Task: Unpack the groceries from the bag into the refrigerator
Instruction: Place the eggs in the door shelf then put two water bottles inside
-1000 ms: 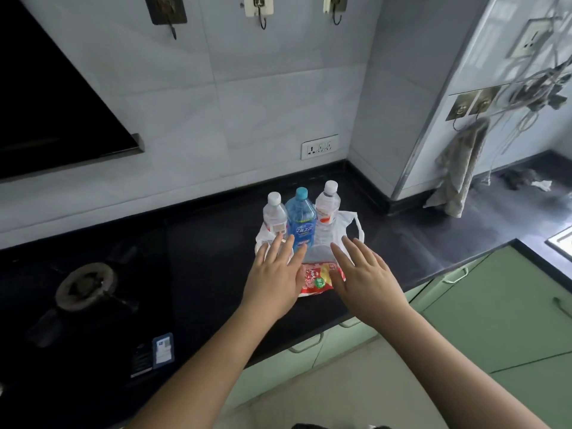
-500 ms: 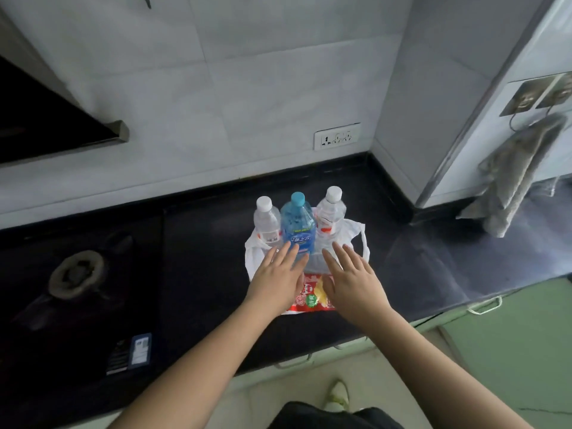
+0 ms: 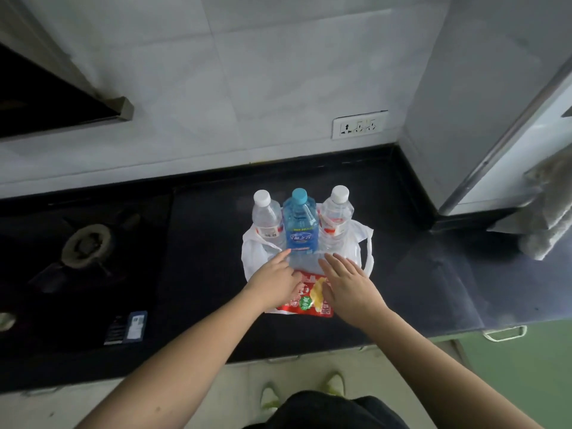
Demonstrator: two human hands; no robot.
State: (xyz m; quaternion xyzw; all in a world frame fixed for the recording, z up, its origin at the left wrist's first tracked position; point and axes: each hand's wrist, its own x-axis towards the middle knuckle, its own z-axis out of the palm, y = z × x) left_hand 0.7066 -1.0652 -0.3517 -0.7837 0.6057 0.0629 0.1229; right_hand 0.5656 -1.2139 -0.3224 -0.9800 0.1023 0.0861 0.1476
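A white plastic bag (image 3: 360,243) lies open on the black countertop (image 3: 210,243). Three bottles stand in it in a row: a clear one with a white cap (image 3: 265,216) at the left, a blue one (image 3: 301,224) in the middle, another clear one with a red label (image 3: 335,212) at the right. A red snack packet (image 3: 305,300) lies flat in front of them. My left hand (image 3: 275,281) hovers over the packet's left side, index finger stretched toward the blue bottle's base. My right hand (image 3: 349,284) is over the packet's right side, fingers spread, holding nothing.
A gas stove burner (image 3: 86,246) is set into the counter at the left. A wall socket (image 3: 359,125) sits above the counter. A grey towel (image 3: 548,218) hangs at the right. A green cabinet front with a handle (image 3: 504,332) lies below the counter edge.
The view has tilted further down and closer to the counter. Both hands have stayed over the snack packet; the left hand's fingers have curled, leaving the index finger pointing at the blue bottle.
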